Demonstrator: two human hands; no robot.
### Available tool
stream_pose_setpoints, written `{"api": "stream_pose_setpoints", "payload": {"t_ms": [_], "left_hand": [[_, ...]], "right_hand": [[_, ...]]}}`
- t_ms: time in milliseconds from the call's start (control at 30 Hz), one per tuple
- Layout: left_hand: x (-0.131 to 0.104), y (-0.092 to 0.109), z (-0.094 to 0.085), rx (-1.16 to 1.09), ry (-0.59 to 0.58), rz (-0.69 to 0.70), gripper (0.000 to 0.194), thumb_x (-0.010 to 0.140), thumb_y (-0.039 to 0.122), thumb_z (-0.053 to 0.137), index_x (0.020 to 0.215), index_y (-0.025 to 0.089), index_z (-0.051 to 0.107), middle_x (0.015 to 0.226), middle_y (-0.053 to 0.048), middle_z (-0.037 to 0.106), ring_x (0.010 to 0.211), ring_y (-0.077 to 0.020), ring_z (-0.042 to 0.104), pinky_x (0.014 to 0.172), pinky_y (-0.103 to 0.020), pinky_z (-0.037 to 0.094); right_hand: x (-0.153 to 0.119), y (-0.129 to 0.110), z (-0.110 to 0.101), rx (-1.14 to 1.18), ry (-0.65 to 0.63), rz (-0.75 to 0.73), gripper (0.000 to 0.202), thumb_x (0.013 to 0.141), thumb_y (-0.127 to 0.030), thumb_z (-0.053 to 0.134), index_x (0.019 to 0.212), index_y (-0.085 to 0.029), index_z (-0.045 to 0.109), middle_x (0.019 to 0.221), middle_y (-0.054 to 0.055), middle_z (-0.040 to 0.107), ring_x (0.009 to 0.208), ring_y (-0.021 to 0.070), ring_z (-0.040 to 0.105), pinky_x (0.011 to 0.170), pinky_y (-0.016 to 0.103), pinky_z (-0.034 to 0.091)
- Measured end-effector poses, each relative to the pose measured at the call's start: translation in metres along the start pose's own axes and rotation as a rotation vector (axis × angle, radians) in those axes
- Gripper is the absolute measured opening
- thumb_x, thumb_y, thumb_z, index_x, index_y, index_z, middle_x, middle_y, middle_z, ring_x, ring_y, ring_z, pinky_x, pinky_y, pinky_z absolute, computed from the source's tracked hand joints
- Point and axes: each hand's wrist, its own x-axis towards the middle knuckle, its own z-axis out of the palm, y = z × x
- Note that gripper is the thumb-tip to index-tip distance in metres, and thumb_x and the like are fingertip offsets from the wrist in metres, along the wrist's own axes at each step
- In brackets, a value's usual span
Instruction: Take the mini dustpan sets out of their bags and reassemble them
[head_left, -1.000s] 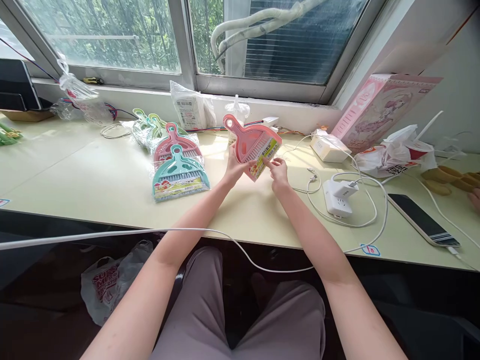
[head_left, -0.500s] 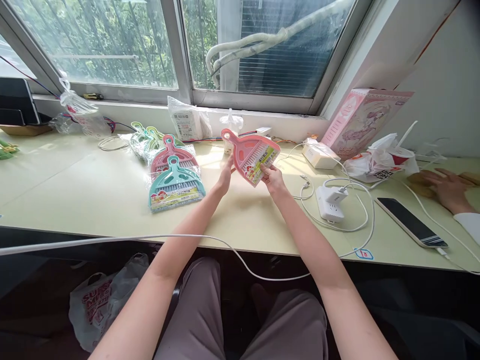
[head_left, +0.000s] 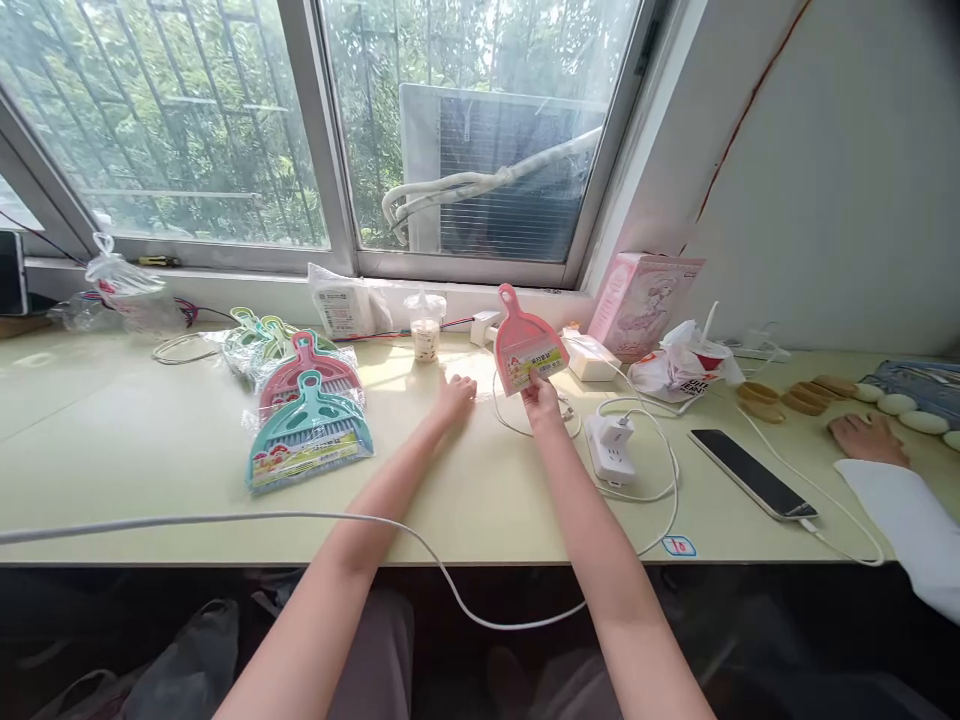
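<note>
My right hand [head_left: 541,398] grips the lower edge of a small pink dustpan [head_left: 525,332], holding it raised with its handle upward. A printed yellow label runs across the pan's lower front. My left hand [head_left: 454,398] rests on the table to the left of the pan, apart from it and holding nothing, its fingers loosely bent. Further left lie a wrapped teal dustpan and brush set [head_left: 309,432], a pink one [head_left: 306,362] partly behind it, and green ones [head_left: 259,333] in clear plastic at the back.
A lidded cup [head_left: 425,335] stands near the window. To the right are a white box [head_left: 591,357], a power strip [head_left: 609,450] with looped cables and a phone [head_left: 751,474]. Another person's hand [head_left: 870,440] lies at the far right. A white cable [head_left: 442,565] crosses before my arms.
My left hand has come away from the pink dustpan and down to the table. My right hand keeps the pan, now turned more upright. The view has tilted up and shifted right.
</note>
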Motion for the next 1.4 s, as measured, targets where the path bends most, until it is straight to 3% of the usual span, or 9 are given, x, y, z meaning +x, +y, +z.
{"api": "stream_pose_setpoints", "payload": {"t_ms": [133,233,367,567,700,800,1067,1267,1400], "left_hand": [[-0.03,-0.054,-0.031,0.13,0.098,-0.124,0.02,0.068,0.006,0.057,0.068,0.023,0.069,0.07,-0.008,0.065,0.111,-0.0349,0.054,0.111,-0.075,0.006],[-0.05,-0.077,-0.048,0.092,0.157,-0.172,0.024,0.071,0.007,0.054,0.072,0.023,0.072,0.08,-0.012,0.068,0.111,-0.0351,0.053,0.11,-0.07,0.015],[-0.05,-0.052,-0.039,-0.062,0.285,-0.241,0.049,0.08,0.003,0.039,0.111,0.022,0.071,0.118,-0.013,0.067,0.119,-0.029,0.053,0.105,-0.051,0.035],[-0.041,0.001,-0.02,-0.113,-0.079,0.223,0.049,0.076,0.0,0.041,0.106,0.024,0.072,0.117,-0.004,0.071,0.116,-0.0203,0.059,0.114,-0.042,0.03],[-0.046,-0.006,-0.032,0.093,0.011,0.073,0.034,0.074,0.001,0.042,0.075,0.016,0.073,0.075,-0.011,0.071,0.081,-0.0232,0.068,0.108,-0.044,0.035],[-0.048,-0.019,-0.031,0.143,0.075,-0.049,0.034,0.073,0.002,0.045,0.085,0.014,0.075,0.068,-0.012,0.067,0.073,-0.0252,0.067,0.099,-0.046,0.039],[-0.053,-0.02,-0.016,0.004,0.121,-0.038,0.029,0.083,0.021,0.051,0.099,0.023,0.076,0.105,-0.012,0.07,0.11,-0.0317,0.058,0.111,-0.055,0.023],[-0.053,-0.013,-0.025,-0.087,-0.003,0.134,0.041,0.078,0.001,0.046,0.096,0.024,0.075,0.104,-0.009,0.071,0.107,-0.0271,0.059,0.1,-0.044,0.036],[-0.052,-0.019,-0.028,0.023,0.15,0.015,0.045,0.075,0.005,0.061,0.118,0.018,0.064,0.116,-0.014,0.065,0.112,-0.0319,0.055,0.101,-0.046,0.035]], "right_hand": [[0.005,0.006,-0.004,0.0,0.022,0.02,0.015,0.082,-0.024,0.072,0.094,-0.02,0.066,0.089,0.003,0.074,0.095,0.0156,0.072,0.09,0.026,0.059],[0.01,0.009,-0.008,0.002,0.04,0.034,0.012,0.082,-0.02,0.071,0.092,-0.018,0.065,0.088,0.003,0.074,0.088,0.0135,0.072,0.084,0.024,0.06],[0.012,0.01,-0.01,-0.032,0.022,0.064,0.011,0.08,-0.014,0.07,0.09,-0.017,0.065,0.088,0.003,0.074,0.085,0.0121,0.071,0.079,0.021,0.06],[0.009,0.002,-0.009,-0.135,-0.051,0.101,0.015,0.08,-0.008,0.067,0.093,-0.015,0.067,0.084,0.003,0.074,0.077,0.0138,0.071,0.074,0.025,0.061],[0.013,-0.006,-0.015,-0.243,-0.097,0.223,0.015,0.082,-0.004,0.062,0.092,-0.013,0.069,0.076,0.003,0.073,0.068,0.0149,0.07,0.074,0.029,0.062],[0.016,-0.011,-0.022,-0.367,-0.125,0.303,0.013,0.082,-0.003,0.063,0.088,-0.012,0.07,0.074,0.005,0.073,0.064,0.0157,0.069,0.074,0.031,0.062],[0.022,-0.019,-0.034,-0.525,-0.147,0.274,0.013,0.075,0.003,0.069,0.083,-0.008,0.07,0.074,0.008,0.074,0.06,0.0171,0.069,0.066,0.032,0.063],[0.018,-0.019,-0.031,-0.69,-0.107,0.238,0.014,0.071,0.003,0.074,0.078,-0.009,0.07,0.068,0.007,0.072,0.056,0.0158,0.067,0.063,0.032,0.061],[0.016,-0.018,-0.03,-0.759,-0.045,0.213,0.014,0.071,0.004,0.073,0.072,-0.009,0.068,0.064,0.005,0.07,0.053,0.014,0.064,0.062,0.031,0.06]]}}
